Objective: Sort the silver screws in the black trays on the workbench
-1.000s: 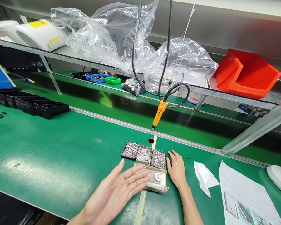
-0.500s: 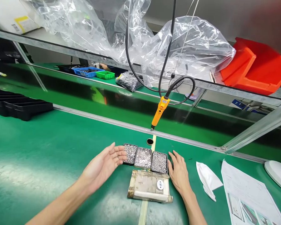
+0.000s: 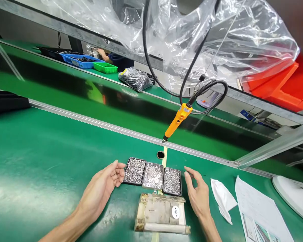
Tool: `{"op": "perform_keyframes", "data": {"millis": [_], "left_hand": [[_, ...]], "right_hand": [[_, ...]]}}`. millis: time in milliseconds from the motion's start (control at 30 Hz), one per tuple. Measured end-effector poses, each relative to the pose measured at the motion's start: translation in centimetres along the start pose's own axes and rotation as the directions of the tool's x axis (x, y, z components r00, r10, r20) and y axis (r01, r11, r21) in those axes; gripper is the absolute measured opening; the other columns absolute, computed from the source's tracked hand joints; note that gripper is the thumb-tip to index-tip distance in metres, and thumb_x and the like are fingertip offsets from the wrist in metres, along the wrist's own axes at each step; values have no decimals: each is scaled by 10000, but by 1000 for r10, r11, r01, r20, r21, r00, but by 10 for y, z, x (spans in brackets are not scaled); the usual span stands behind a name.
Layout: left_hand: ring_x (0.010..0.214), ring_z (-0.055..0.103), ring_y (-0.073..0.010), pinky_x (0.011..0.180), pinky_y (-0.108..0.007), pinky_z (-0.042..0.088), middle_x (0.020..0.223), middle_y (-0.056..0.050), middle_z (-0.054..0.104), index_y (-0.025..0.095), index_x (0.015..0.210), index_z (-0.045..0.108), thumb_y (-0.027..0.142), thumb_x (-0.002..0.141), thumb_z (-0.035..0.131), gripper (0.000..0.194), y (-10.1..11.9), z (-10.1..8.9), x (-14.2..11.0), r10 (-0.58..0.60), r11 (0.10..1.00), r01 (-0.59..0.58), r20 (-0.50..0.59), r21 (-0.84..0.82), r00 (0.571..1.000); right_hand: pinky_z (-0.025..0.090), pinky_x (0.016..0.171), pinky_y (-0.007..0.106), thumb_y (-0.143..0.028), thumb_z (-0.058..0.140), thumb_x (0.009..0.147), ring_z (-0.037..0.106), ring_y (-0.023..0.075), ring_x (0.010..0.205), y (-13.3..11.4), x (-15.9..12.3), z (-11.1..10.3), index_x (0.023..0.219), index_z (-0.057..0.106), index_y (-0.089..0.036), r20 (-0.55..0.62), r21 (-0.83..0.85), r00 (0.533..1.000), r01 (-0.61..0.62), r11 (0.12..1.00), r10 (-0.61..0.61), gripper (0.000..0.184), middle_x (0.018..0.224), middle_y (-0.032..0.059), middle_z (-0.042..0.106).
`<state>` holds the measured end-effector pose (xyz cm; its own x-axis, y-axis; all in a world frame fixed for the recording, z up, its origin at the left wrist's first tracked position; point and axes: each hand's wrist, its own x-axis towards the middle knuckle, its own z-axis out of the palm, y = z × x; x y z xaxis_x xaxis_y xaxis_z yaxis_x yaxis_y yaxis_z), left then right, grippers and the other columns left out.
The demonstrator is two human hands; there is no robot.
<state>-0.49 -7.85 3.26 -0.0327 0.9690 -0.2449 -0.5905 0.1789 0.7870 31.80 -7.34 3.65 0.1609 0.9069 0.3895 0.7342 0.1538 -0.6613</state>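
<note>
Fingers [image 3: 121, 171] beside trays [image 3: 153, 174] (silvery parts)

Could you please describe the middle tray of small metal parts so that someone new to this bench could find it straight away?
On the green bench, three small dark trays sit in a row between the left hand and the right hand, just behind a taped block. The middle tray lies against the pale tape strip; its flat, ring-like parts look larger and brighter than its neighbours' finer ones.

3 trays [image 3: 153, 175] behind block [image 3: 161, 213], btwn hands.
</note>
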Motion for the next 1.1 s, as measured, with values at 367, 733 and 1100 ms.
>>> {"op": "perform_keyframes", "data": {"millis": [367,733,1100], "left_hand": [[770,462,-157,604,-202,431,871,-61,536,140,1005,638,624,812,737,531,0,-3,0,-6,996,4,28,89,1000],[735,455,-144,576,-183,397,846,-58,535,130,977,640,656,755,768,584,-1,-4,4,-2,997,-2,46,77,999],[729,460,-153,542,-170,436,836,-67,545,118,1003,653,558,750,815,533,-3,-10,8,29,998,-30,21,55,999]], "right_hand": [[389,971,385,-342,473,977,547,204,1004,-82,48,54,1060,693,-253,508,-301,844,361,883,-173,252,1068,42,666],[251,777,303,-272,406,997,498,147,834,-75,50,70,869,660,-224,484,-400,844,448,799,-231,289,904,19,645],[257,819,313,-291,423,997,524,156,903,-81,56,12,873,638,-207,240,-443,943,316,839,-229,261,890,15,637]]}}
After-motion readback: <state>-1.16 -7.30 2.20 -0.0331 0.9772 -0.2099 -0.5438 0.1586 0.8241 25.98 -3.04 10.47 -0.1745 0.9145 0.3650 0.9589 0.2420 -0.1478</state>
